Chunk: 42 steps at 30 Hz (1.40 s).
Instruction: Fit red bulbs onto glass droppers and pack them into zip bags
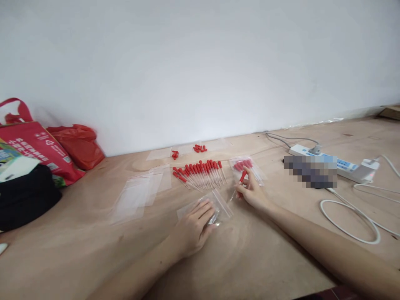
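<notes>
My left hand (197,223) lies with its fingers stretched out flat over a clear zip bag (222,204) on the table. Part of the bag is hidden under the fingers. Pinched in my right hand (250,191) is a dropper (243,176) with a red rubber bulb, its thin clear tube pointing down towards the bag. Beyond my hands, several more red-bulbed droppers (203,173) lie side by side in a row. A filled zip bag (254,170) with several droppers inside lies just behind my right hand.
Flat clear bags (134,193) lie overlapping at the left. Loose red bulbs (199,148) sit near the wall. A power strip (340,163), a blurred-out dark object (309,171) and white cables (350,239) are at the right. A red bag (78,146) and a black cap (31,196) stand left.
</notes>
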Each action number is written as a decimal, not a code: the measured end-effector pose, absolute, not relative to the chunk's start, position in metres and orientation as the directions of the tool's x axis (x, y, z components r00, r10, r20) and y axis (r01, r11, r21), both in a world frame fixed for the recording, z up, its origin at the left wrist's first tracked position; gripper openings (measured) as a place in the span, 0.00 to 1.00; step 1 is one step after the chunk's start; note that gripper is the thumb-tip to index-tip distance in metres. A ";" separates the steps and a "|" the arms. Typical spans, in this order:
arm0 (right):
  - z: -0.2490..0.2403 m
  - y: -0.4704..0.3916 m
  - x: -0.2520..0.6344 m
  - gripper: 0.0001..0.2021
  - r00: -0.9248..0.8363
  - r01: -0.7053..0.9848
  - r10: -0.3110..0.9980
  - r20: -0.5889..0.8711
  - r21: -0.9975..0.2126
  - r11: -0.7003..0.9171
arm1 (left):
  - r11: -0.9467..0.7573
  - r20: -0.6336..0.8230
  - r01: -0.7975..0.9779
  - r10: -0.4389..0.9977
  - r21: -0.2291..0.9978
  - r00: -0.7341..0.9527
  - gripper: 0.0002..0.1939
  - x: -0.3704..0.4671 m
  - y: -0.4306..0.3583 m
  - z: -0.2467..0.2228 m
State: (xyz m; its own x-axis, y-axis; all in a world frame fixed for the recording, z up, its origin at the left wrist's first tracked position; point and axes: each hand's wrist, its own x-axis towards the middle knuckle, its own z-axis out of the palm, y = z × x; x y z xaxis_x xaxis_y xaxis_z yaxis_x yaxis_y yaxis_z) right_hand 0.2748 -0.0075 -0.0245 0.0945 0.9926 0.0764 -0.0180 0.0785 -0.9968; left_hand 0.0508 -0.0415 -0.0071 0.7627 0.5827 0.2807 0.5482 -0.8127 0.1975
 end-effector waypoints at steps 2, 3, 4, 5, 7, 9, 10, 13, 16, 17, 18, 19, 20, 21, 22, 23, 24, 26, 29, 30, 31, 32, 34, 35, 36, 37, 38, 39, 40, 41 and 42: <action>-0.027 -0.012 0.273 0.35 0.138 -0.063 0.987 0.078 -0.994 0.087 | -0.844 0.203 0.493 0.531 0.209 0.823 0.20 0.045 -0.036 -0.003; -0.028 -0.013 0.272 0.35 0.160 -0.080 0.984 0.081 -0.992 0.094 | -0.849 0.160 0.481 0.517 0.218 0.841 0.21 0.042 -0.034 -0.002; -0.029 -0.013 0.272 0.34 0.178 -0.095 0.981 0.082 -0.990 0.100 | -0.849 0.118 0.477 0.510 0.228 0.852 0.21 0.041 -0.033 -0.002; -0.030 -0.012 0.271 0.33 0.190 -0.109 0.978 0.083 -0.988 0.105 | -0.846 0.083 0.477 0.508 0.238 0.858 0.22 0.040 -0.032 -0.003; -0.031 -0.011 0.270 0.32 0.200 -0.125 0.976 0.086 -0.986 0.113 | -0.840 0.042 0.478 0.504 0.258 0.863 0.22 0.039 -0.031 -0.004; -0.033 -0.010 0.269 0.31 0.202 -0.124 0.975 0.093 -0.985 0.119 | -0.837 0.039 0.474 0.502 0.273 0.864 0.22 0.040 -0.031 -0.005; -0.033 -0.010 0.269 0.31 0.202 -0.122 0.975 0.097 -0.985 0.124 | -0.837 0.044 0.470 0.500 0.278 0.865 0.21 0.040 -0.031 -0.005; -0.035 -0.010 0.267 0.31 0.198 -0.120 0.975 0.105 -0.984 0.130 | -0.837 0.051 0.467 0.500 0.284 0.865 0.21 0.040 -0.031 -0.005; -0.035 -0.012 0.265 0.30 0.177 -0.149 0.980 0.088 -0.982 0.115 | -0.834 0.034 0.475 0.503 0.280 0.863 0.21 0.040 -0.031 -0.004; -0.035 -0.013 0.264 0.29 0.165 -0.166 0.983 0.075 -0.981 0.103 | -0.834 0.028 0.478 0.504 0.277 0.863 0.21 0.040 -0.031 -0.004; -0.035 -0.015 0.263 0.27 0.147 -0.187 0.987 0.060 -0.978 0.088 | -0.833 0.022 0.481 0.505 0.273 0.863 0.21 0.040 -0.031 -0.003; -0.034 -0.016 0.261 0.26 0.125 -0.210 0.991 0.043 -0.975 0.069 | -0.833 0.019 0.483 0.506 0.269 0.862 0.21 0.040 -0.031 -0.003; -0.033 -0.018 0.260 0.25 0.102 -0.234 0.994 0.025 -0.971 0.049 | -0.833 0.015 0.485 0.507 0.266 0.862 0.21 0.040 -0.032 -0.003; -0.032 -0.019 0.259 0.24 0.080 -0.261 0.997 0.007 -0.965 0.028 | -0.834 0.013 0.486 0.507 0.262 0.862 0.21 0.041 -0.032 -0.002; -0.031 -0.020 0.258 0.23 0.060 -0.286 0.998 -0.013 -0.958 0.005 | -0.834 0.010 0.488 0.507 0.258 0.862 0.21 0.041 -0.032 -0.002; -0.029 -0.021 0.258 0.22 0.040 -0.310 0.999 -0.036 -0.951 -0.022 | -0.835 0.008 0.488 0.506 0.254 0.862 0.22 0.041 -0.032 -0.002; -0.028 -0.021 0.258 0.21 0.018 -0.328 0.998 -0.064 -0.943 -0.054 | -0.836 0.006 0.489 0.506 0.250 0.863 0.22 0.041 -0.032 -0.002; -0.025 -0.021 0.259 0.20 -0.042 -0.334 0.992 -0.117 -0.934 -0.124 | -0.838 0.006 0.488 0.504 0.246 0.863 0.23 0.042 -0.032 -0.002; -0.022 -0.021 0.263 0.18 -0.169 -0.253 0.974 -0.152 -0.948 -0.192 | -0.842 0.018 0.481 0.500 0.245 0.866 0.24 0.041 -0.032 -0.002; -0.021 -0.021 0.264 0.17 -0.213 -0.211 0.965 -0.155 -0.957 -0.200 | -0.843 0.023 0.478 0.498 0.244 0.867 0.25 0.041 -0.032 -0.002; -0.021 -0.021 0.265 0.17 -0.254 -0.167 0.954 -0.157 -0.965 -0.204 | -0.846 0.027 0.475 0.496 0.243 0.868 0.25 0.041 -0.032 -0.002; -0.020 -0.021 0.266 0.16 -0.290 -0.124 0.943 -0.162 -0.971 -0.205 | -0.847 0.031 0.473 0.494 0.242 0.869 0.26 0.042 -0.032 -0.002; -0.019 -0.022 0.268 0.16 -0.346 -0.054 0.922 -0.172 -0.978 -0.202 | -0.850 0.033 0.470 0.491 0.238 0.871 0.26 0.042 -0.032 -0.002; -0.019 -0.022 0.268 0.16 -0.371 -0.029 0.912 -0.175 -0.979 -0.200 | -0.850 0.034 0.470 0.491 0.236 0.871 0.26 0.042 -0.032 -0.002; -0.018 -0.023 0.268 0.17 -0.394 -0.013 0.902 -0.178 -0.980 -0.199 | -0.851 0.036 0.470 0.491 0.235 0.871 0.26 0.042 -0.032 -0.002; -0.018 -0.023 0.268 0.18 -0.416 -0.008 0.891 -0.182 -0.979 -0.204 | -0.851 0.039 0.469 0.491 0.236 0.870 0.26 0.042 -0.032 -0.002; -0.018 -0.023 0.269 0.20 -0.437 -0.014 0.879 -0.189 -0.976 -0.217 | -0.851 0.044 0.467 0.490 0.238 0.871 0.27 0.042 -0.031 -0.002; -0.018 -0.023 0.269 0.21 -0.458 -0.028 0.866 -0.200 -0.971 -0.239 | -0.852 0.048 0.463 0.488 0.243 0.872 0.27 0.042 -0.031 -0.003; -0.018 -0.023 0.269 0.21 -0.477 -0.049 0.853 -0.210 -0.963 -0.265 | -0.853 0.052 0.459 0.485 0.247 0.873 0.27 0.041 -0.031 -0.004; -0.019 -0.023 0.268 0.22 -0.499 -0.070 0.839 -0.217 -0.955 -0.288 | -0.854 0.057 0.456 0.483 0.251 0.874 0.27 0.041 -0.031 -0.004; -0.019 -0.023 0.268 0.21 -0.524 -0.086 0.823 -0.219 -0.948 -0.308 | -0.855 0.063 0.452 0.481 0.254 0.875 0.27 0.041 -0.031 -0.005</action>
State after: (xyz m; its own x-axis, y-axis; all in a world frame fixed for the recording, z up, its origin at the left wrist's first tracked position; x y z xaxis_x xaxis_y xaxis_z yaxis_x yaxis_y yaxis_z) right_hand 0.2681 -0.0231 -0.0189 -0.5241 0.8229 -0.2195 -0.0862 -0.3076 -0.9476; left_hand 0.0413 -0.0314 -0.0050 0.8747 0.4806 0.0626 0.4518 -0.8552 0.2539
